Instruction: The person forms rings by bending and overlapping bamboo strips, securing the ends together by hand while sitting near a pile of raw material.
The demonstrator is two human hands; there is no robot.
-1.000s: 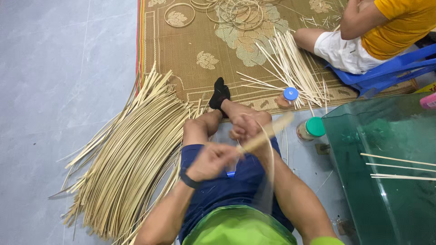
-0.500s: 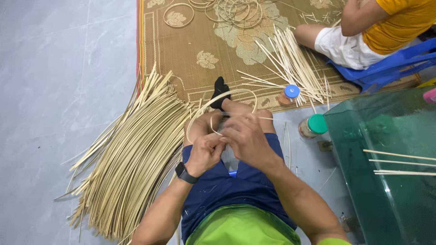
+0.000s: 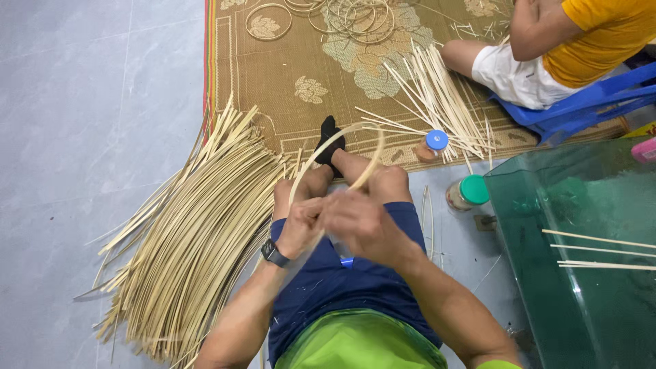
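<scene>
Bamboo strip [image 3: 342, 147] looped, ends pinched between left hand [image 3: 301, 225] and right hand [image 3: 362, 225] over lap.

Both forearms reach away from the body and meet over the lap, above the bent knees. The left hand [image 3: 301, 222] sits on the left, its fingers [image 3: 311, 208] curled shut in a pinching grip, a dark watch strapped round its wrist. The right hand [image 3: 362, 222] lies just beside it, touching or nearly so, back turned up, fingers folded down and closed. The right forearm slants in from the near right, the left from the near left.
</scene>
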